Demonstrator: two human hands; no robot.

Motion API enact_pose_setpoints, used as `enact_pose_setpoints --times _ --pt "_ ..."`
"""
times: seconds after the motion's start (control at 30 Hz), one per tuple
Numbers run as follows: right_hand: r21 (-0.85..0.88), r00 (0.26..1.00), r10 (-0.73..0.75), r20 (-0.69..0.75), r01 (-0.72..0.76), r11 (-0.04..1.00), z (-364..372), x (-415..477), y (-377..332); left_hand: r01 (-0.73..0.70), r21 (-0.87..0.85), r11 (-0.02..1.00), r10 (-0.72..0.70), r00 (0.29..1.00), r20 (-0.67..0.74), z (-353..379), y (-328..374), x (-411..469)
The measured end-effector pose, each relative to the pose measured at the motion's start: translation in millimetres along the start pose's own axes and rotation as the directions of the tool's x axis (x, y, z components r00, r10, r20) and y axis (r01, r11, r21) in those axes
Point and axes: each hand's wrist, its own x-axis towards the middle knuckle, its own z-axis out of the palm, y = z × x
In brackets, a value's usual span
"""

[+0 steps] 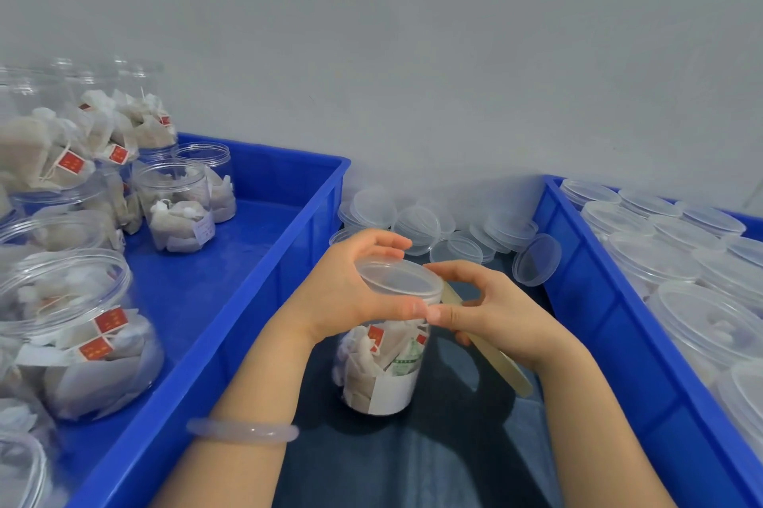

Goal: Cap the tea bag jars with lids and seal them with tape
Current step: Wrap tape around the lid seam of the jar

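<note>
The left hand (342, 293) curls its fingers over the far rim of a round translucent plastic lid (398, 280), with its thumb pressed on the near rim. The right hand (499, 313) pinches the same lid from the other side, forefinger arched over the far edge and thumb tip touching the left thumb. The lid sits on the mouth of a clear cylindrical plastic jar (380, 367) packed with white tea bags, which hangs below both sets of fingers over a dark cloth surface (413, 458). A pale tan flat strip (501, 361), probably the sealing tape, runs from just beside the right forefinger down under the right palm; whether the lower fingers grip it I cannot tell. The lid looks slightly tilted, so it may not be fully seated, and pressing on one side only could pop the other side up or cock it. Because both hands hold only the lid, the jar could drop away if the fit is loose. The strip could also stick to skin or crease before it reaches the seam. Beyond the fingertips lies a heap of loose clear lids (417, 225). Outside the left knuckles is a blue plastic crate (289, 260) of uncapped jars (177, 206), and outside the right wrist is a second blue crate (578, 280) of capped jars (702, 313).
</note>
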Motion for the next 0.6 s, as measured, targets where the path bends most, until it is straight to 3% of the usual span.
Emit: enact_pose_setpoints --times 0.17,0.3,0.37,0.6 --pt "-0.124 1.000 -0.001 -0.002 0.000 0.992 -0.8 -1.6 -1.8 0.028 0.262 0.965 -0.073 0.984 0.165 -11.3 15.8 -4.5" --pt "-0.246 0.999 -0.031 0.014 0.034 0.969 11.5 -1.6 -13.5 -0.013 0.642 0.767 -0.151 0.968 0.200 -9.3 33.6 -12.4" --pt "-0.297 0.998 -0.053 0.034 0.061 0.953 13.5 -3.6 -18.0 -0.033 0.742 0.670 -0.162 0.968 0.189 -1.1 38.9 -14.6" --pt "-0.252 0.992 0.009 0.128 0.024 0.967 9.1 -19.3 -16.9 0.045 0.635 0.771 -0.229 0.950 0.212 0.6 43.5 -12.5"
